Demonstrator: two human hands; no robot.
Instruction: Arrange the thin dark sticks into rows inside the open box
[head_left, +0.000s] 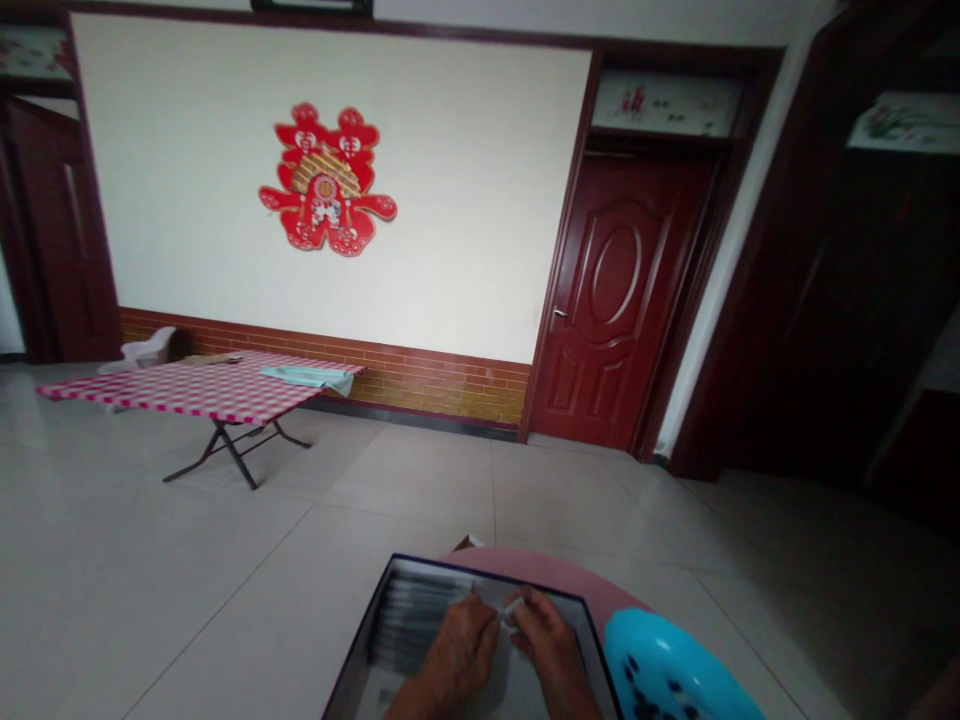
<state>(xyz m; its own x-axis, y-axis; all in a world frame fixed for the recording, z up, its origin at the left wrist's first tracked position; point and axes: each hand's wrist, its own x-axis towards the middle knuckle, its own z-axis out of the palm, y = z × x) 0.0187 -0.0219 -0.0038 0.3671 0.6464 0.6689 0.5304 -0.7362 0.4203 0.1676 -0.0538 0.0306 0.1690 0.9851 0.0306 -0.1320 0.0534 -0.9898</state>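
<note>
My left hand (463, 642) is closed above a shallow tray-like box (592, 645) with a dark rim and pale inside. What its fingers pinch is too small to make out. Close beside it, my right hand (546, 638) pinches a small whitish piece (513, 608) between thumb and fingers. The two hands nearly meet at this piece. Left of them, a row of thin, dark grey stick-like items (409, 620) lies in the box; they are blurred and their kind does not show.
The box rests on a round pink table (555, 566). To the right stands a bright blue plastic basin (686, 650) with several small dark pieces. Across the tiled floor are a folding table (217, 385) with a checked cloth and a red door (619, 300).
</note>
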